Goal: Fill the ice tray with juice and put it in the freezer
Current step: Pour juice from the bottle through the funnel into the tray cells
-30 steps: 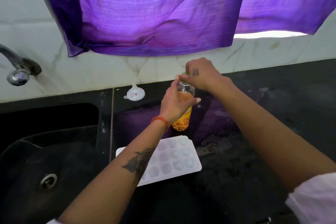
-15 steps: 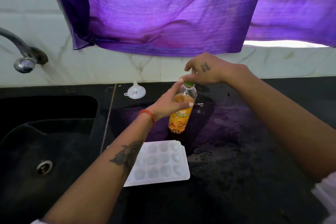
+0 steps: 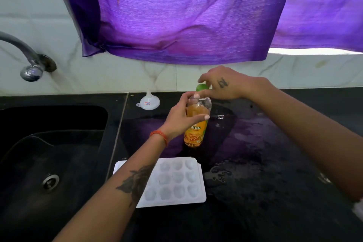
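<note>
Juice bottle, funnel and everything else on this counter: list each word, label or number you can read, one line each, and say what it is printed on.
"DiNG": the end of a larger word on the juice bottle label; the left hand hides the start.
Small line under it on the label: too blurred to read.
Red and blue sticker on the white funnel: too small to read.
Ice tray: no text visible.

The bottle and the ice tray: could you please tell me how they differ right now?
The bottle stands upright, gripped by the left hand, with the right hand on its green cap; the tray lies flat and untouched. The bottle holds orange juice; the tray's cells look empty. The bottle is clear, the tray white. Both sit on the black counter.
</note>
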